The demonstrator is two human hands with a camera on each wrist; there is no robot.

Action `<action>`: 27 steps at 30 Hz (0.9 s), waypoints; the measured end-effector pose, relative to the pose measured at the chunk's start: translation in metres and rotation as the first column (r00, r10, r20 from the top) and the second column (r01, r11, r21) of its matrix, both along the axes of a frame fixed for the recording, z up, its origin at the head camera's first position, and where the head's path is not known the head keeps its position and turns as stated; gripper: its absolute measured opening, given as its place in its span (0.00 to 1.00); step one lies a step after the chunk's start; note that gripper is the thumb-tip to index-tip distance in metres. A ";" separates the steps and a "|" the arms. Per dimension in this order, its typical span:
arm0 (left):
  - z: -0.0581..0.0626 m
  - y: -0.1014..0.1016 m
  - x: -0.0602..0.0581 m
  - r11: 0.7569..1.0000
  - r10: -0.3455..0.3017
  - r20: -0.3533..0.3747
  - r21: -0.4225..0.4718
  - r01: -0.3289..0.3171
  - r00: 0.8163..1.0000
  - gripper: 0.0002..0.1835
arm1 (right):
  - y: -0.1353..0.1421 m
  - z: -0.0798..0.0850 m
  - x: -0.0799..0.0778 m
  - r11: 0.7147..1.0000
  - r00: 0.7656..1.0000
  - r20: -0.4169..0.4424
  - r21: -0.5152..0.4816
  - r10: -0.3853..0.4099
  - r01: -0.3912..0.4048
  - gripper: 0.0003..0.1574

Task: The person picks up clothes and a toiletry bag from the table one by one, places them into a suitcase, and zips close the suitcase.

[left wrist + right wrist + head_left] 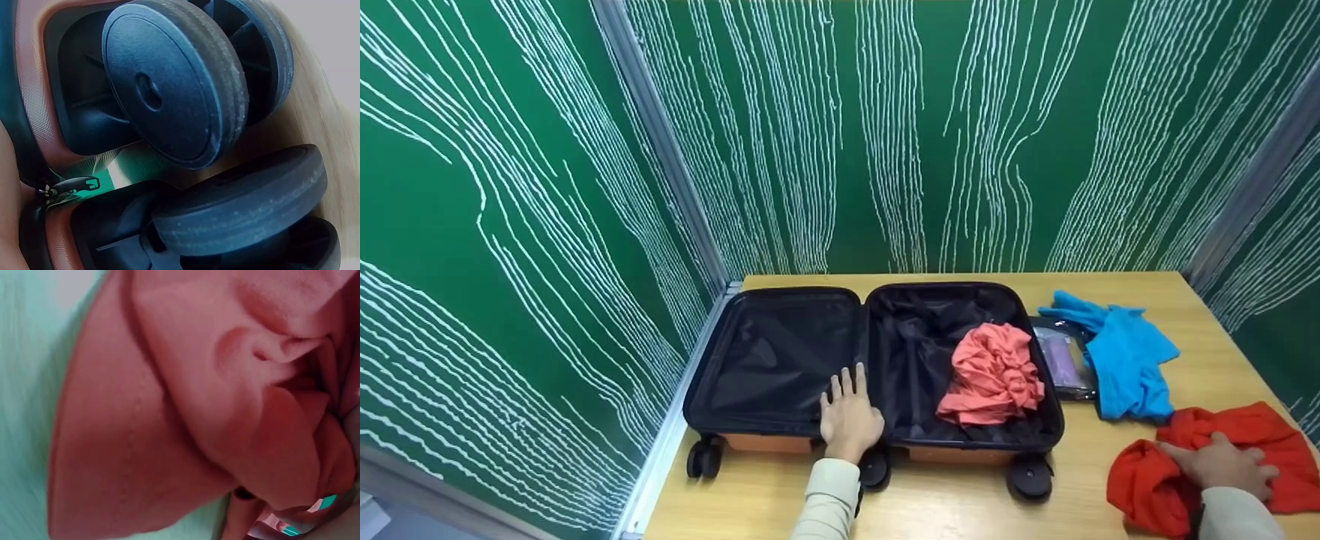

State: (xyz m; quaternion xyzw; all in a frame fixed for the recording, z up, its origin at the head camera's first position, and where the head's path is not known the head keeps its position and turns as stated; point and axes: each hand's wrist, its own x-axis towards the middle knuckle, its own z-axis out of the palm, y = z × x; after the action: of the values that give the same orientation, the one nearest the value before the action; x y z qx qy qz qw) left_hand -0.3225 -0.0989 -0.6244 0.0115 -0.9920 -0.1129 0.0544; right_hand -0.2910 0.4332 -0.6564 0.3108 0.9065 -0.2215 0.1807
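Observation:
An orange suitcase with black lining (795, 360) lies opened flat on the table. My left hand (851, 424) rests over its near edge at the middle hinge, fingers straight and pointing into the left half. Beneath that hand the left wrist view shows black wheels (163, 84) and a zipper pull (76, 184). A crumpled coral garment (994, 375) sits in the right half. At the table's right front, my right hand (1222, 465) grips a red garment (1271, 442), fingers bent into the cloth. Folds of the red fabric (185, 410) fill the right wrist view and gather toward the hand.
A blue garment (1132, 360) lies right of the suitcase, partly over a clear pouch (1065, 360) with something purple inside. Green panels with white wavy lines (885, 135) enclose the wooden table (960, 510) at the back and sides.

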 end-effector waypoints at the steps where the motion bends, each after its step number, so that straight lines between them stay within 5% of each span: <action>1: 0.000 0.000 0.000 1.000 0.001 0.002 0.000 -0.001 1.000 0.41 | 0.000 0.001 0.000 1.000 1.000 0.005 0.015 0.015 -0.015 0.75; 13: 0.001 0.000 -0.002 1.000 0.003 -0.001 0.000 -0.003 1.000 0.41 | 0.003 -0.004 -0.010 0.991 0.998 0.027 0.115 0.062 -0.065 0.76; 21: 0.003 0.000 0.000 1.000 0.002 0.000 0.008 -0.002 1.000 0.41 | 0.007 -0.004 -0.010 0.992 0.995 0.029 0.071 0.100 -0.102 0.75; 27: 0.001 0.000 0.001 1.000 0.003 -0.001 -0.008 -0.003 1.000 0.42 | 0.004 -0.003 -0.009 0.998 0.998 0.012 0.031 0.057 -0.057 0.72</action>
State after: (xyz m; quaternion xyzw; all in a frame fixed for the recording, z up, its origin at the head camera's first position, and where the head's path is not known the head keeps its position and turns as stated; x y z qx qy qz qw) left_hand -0.3214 -0.0985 -0.6232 0.0127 -0.9925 -0.1088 0.0550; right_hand -0.2998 0.4371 -0.6597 0.2887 0.9173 -0.2004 0.1869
